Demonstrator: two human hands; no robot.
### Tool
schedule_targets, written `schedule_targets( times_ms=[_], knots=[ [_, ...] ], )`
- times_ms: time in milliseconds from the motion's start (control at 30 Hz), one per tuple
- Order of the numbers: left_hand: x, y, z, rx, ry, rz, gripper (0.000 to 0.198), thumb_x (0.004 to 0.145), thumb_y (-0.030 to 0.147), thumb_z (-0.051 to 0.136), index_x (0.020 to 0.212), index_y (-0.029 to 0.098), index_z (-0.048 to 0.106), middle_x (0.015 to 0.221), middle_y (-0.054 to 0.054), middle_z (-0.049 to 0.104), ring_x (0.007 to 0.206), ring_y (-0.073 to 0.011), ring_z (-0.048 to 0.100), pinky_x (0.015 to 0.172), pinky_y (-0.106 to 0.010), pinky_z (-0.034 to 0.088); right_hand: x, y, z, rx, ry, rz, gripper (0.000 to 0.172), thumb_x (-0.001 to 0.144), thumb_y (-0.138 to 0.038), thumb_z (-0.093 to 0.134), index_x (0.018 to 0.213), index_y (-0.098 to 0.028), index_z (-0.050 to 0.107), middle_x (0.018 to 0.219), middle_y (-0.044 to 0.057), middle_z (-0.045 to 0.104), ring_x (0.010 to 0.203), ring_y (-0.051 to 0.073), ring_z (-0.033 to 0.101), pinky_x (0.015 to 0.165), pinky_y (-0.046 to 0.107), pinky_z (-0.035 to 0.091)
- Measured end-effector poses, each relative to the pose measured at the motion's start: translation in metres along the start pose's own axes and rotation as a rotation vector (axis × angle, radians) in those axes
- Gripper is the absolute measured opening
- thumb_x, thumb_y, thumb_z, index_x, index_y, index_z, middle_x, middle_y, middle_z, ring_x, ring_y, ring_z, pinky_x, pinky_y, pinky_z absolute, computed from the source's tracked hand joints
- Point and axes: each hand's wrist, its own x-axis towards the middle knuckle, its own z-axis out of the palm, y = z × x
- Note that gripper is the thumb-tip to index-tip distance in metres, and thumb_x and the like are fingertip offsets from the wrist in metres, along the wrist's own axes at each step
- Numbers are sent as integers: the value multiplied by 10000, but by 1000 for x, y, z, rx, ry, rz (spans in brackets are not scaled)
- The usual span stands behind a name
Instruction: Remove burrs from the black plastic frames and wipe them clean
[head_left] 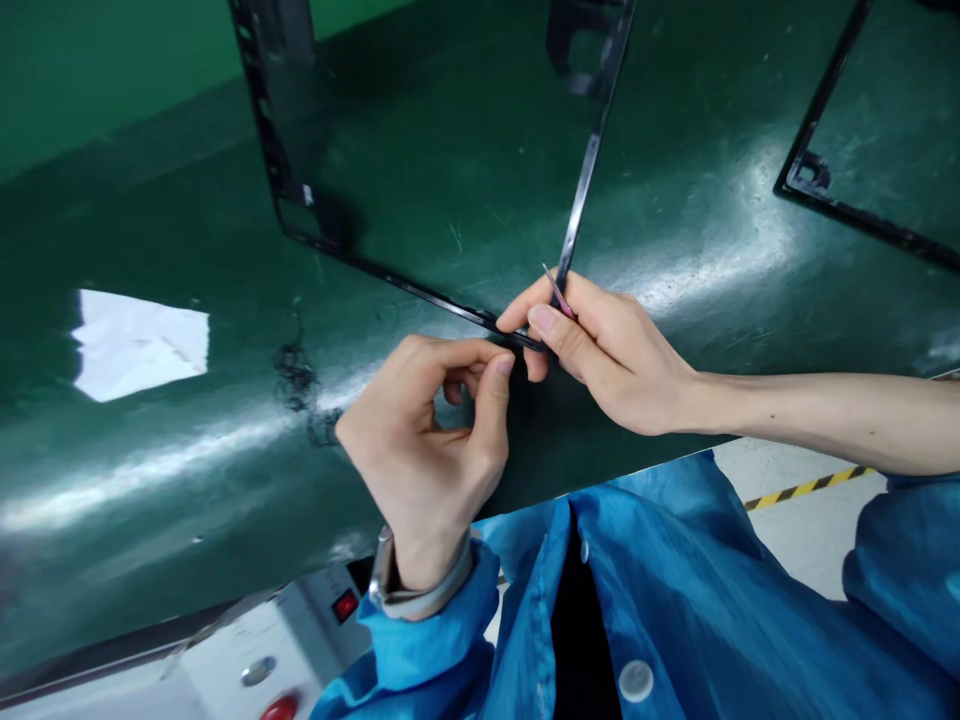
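Observation:
A thin black rectangular frame (pixel 429 293) lies on the green table with one corner near me. My right hand (pixel 600 345) is closed about that corner, its index finger resting along the edge. Between its thumb and fingers is a thin pointed tool (pixel 559 292) with a metal tip and a pinkish part; its exact kind is unclear. Just left of the corner, my left hand (pixel 439 420) is pinched, thumb against index finger, close to the frame's near edge. Whatever is in the pinch is too small or hidden to make out.
Left on the green table (pixel 150 480) lies a piece of white paper (pixel 142 345). A tangle of thin black scraps (pixel 296 380) is beside my left hand. A second black frame (pixel 862 215) lies at right. A white machine (pixel 247 640) with red buttons stands below the table edge.

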Motion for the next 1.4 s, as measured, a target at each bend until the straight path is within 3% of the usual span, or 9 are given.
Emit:
schedule_targets(
  times_ms=[267, 433, 533, 667, 1033, 1233, 1400],
  knots=[
    [4, -11, -3, 92, 94, 48, 146, 1088, 419, 732, 1033, 305, 805, 878, 32, 741, 738, -162, 653, 659, -449, 496, 1, 0, 0, 9, -6, 19, 354, 1265, -419, 487, 1249, -128, 688, 882, -34, 759, 828, 62, 695, 837, 222, 510],
    [12, -15, -12, 193, 170, 58, 223, 1136, 444, 680, 1022, 270, 762, 889, 17, 700, 859, -186, 719, 739, -529, 527, 0, -3, 0, 16, -13, 33, 331, 1267, -390, 478, 1229, -137, 688, 849, -43, 740, 784, 62, 669, 783, 223, 497],
    [11, -13, -14, 215, 138, 128, 179, 1162, 372, 664, 1066, 254, 758, 970, 5, 742, 947, -196, 741, 782, -553, 585, 0, -2, 0, 23, -9, 22, 342, 1266, -397, 484, 1246, -126, 692, 843, -48, 731, 783, 55, 664, 771, 215, 490],
    [6, -6, -10, 174, 75, 247, 35, 1132, 316, 737, 1144, 327, 768, 1061, 10, 813, 900, -186, 736, 758, -491, 657, 0, 0, 0, 49, -4, 4, 362, 1260, -422, 501, 1264, -113, 690, 844, -49, 718, 814, 50, 686, 828, 202, 514],
    [22, -5, -12, 146, -165, 499, 191, 1102, 191, 749, 1225, 336, 770, 1153, 3, 807, 1035, -169, 782, 898, -346, 625, 2, 2, 1, 38, 2, -30, 341, 1253, -446, 514, 1114, -165, 648, 916, -30, 674, 833, 64, 616, 837, 215, 496],
    [33, -4, -9, 99, -282, 430, 85, 1122, 267, 685, 1085, 315, 745, 1020, -18, 776, 922, -204, 703, 803, -387, 535, 3, 7, 1, 87, 2, 17, 495, 1221, -626, 513, 1015, -186, 609, 784, -56, 590, 731, 67, 560, 718, 227, 451],
    [33, -7, -7, 124, -244, 384, 98, 1107, 328, 699, 1014, 312, 725, 976, -25, 743, 876, -223, 675, 786, -398, 514, 1, 8, 2, 214, -29, 6, 507, 1193, -655, 569, 1041, -175, 633, 726, -80, 546, 678, 57, 554, 682, 213, 459]
  ],
)
